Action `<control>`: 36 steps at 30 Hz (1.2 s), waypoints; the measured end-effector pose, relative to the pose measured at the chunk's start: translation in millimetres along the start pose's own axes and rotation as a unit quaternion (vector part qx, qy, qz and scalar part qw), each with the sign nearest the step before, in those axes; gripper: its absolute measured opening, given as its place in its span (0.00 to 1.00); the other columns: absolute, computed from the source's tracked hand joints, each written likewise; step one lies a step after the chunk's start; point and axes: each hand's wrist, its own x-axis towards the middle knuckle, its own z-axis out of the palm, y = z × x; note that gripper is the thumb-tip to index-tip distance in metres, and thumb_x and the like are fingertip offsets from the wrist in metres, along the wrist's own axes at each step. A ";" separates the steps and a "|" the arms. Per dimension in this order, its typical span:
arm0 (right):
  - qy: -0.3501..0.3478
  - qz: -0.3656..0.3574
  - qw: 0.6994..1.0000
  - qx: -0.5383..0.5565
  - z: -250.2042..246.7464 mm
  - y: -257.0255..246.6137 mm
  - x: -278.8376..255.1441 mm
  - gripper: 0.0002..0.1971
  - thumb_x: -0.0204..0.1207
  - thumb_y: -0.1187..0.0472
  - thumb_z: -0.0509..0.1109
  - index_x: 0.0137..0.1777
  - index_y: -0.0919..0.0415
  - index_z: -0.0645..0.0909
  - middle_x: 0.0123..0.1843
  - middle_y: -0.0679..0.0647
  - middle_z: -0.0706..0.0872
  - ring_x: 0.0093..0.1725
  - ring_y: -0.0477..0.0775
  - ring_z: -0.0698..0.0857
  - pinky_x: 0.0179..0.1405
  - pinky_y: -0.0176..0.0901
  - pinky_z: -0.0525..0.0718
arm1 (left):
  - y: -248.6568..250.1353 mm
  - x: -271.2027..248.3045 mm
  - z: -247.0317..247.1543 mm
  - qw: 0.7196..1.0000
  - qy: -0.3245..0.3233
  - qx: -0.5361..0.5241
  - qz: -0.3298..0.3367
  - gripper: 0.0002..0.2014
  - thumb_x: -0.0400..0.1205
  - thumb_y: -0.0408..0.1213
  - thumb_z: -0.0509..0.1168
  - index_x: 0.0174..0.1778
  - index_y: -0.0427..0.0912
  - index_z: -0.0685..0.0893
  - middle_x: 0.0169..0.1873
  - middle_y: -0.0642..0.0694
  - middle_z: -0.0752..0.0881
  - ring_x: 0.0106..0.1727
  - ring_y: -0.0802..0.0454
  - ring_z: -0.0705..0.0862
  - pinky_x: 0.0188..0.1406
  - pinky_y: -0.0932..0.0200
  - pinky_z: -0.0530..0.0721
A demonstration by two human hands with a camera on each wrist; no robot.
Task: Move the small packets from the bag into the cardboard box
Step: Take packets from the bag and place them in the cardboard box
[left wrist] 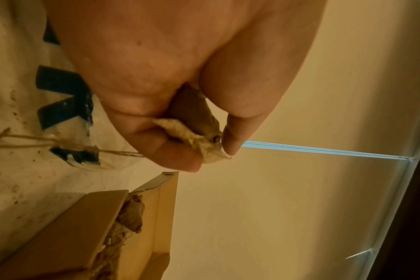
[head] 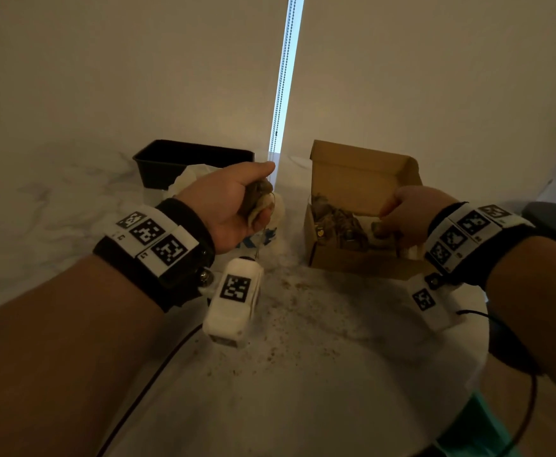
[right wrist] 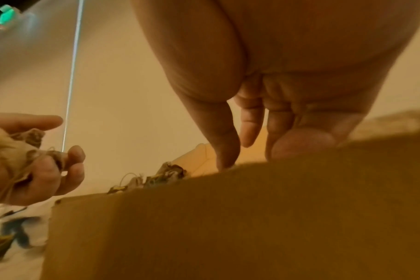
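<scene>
**Left hand holding packets, right hand on box flap**

Left hand [head: 233, 206]: raised above the table [head: 303, 374], left of the cardboard box [head: 352, 255], fingers curled round a small bunch of packets [head: 259, 201]. Brown and pale crumpled packets [left wrist: 192, 123] squeezed between thumb and fingers [left wrist: 175, 151], strings [left wrist: 60, 145] trailing out toward the table. Same grip seen from the right wrist view: packets [right wrist: 24, 149] bunched in the left hand [right wrist: 36, 170], strings looped over the fingers.

Right hand [head: 405, 219]: at the near right side of the box, fingers bent over the edge of a cardboard flap [head: 365, 206], thumb on the inner side. Right wrist view: fingers [right wrist: 252, 125] hanging down over the cardboard edge [right wrist: 228, 217], thumb tip touching it; how firm the hold is, cannot tell.

Box open, back flap [head: 359, 166] standing upright. Inside: a pile of brown packets [head: 339, 222], some with strings and tags, filling the bottom. From the left wrist view, packets [left wrist: 132, 214] poking up at the box rim [left wrist: 103, 214].

Bag [head: 270, 235]: white plastic with blue print, lying on the table just below and behind the left hand, between black tub [head: 187, 159] and box. Blue letters [left wrist: 65, 98] visible under the left hand.

Brown crumbs [head: 286, 308] scattered on the white marble table in front of the box. Black tub at back left, against the wall. Marker bands on both wrists, white camera blocks [head: 233, 301] under them, cables running off toward the near edge.
</scene>
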 end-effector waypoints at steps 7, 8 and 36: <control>0.089 -0.058 0.990 0.093 -9.5 -18.0 5.1 0.07 0.74 0.54 0.75 0.50 0.52 0.83 0.45 0.48 0.81 0.39 0.46 0.78 0.32 0.40 0.72 | 4.4 -1.1 -1.4 0.998 -0.006 -0.057 -0.026 0.21 0.85 0.54 0.64 0.40 0.38 0.82 0.30 0.43 0.81 0.34 0.50 0.81 0.24 0.63 0.83; 0.087 -0.067 0.984 0.142 -8.6 -25.3 5.0 0.06 0.74 0.53 0.75 0.49 0.52 0.83 0.42 0.48 0.82 0.37 0.47 0.79 0.30 0.39 0.73 | 4.9 -0.6 -2.1 0.998 -0.001 -0.062 -0.026 0.21 0.85 0.55 0.64 0.43 0.37 0.82 0.30 0.43 0.81 0.34 0.50 0.81 0.24 0.62 0.84; -0.165 -0.135 0.749 0.627 62.7 -103.0 -14.3 0.04 0.79 0.66 0.70 0.42 0.64 0.83 0.32 0.55 0.85 0.30 0.50 0.83 0.25 0.42 0.83 | -1.0 13.2 4.0 0.989 0.064 -0.061 0.120 0.13 0.88 0.27 0.55 0.40 0.38 0.80 0.35 0.42 0.81 0.36 0.48 0.82 0.35 0.53 0.89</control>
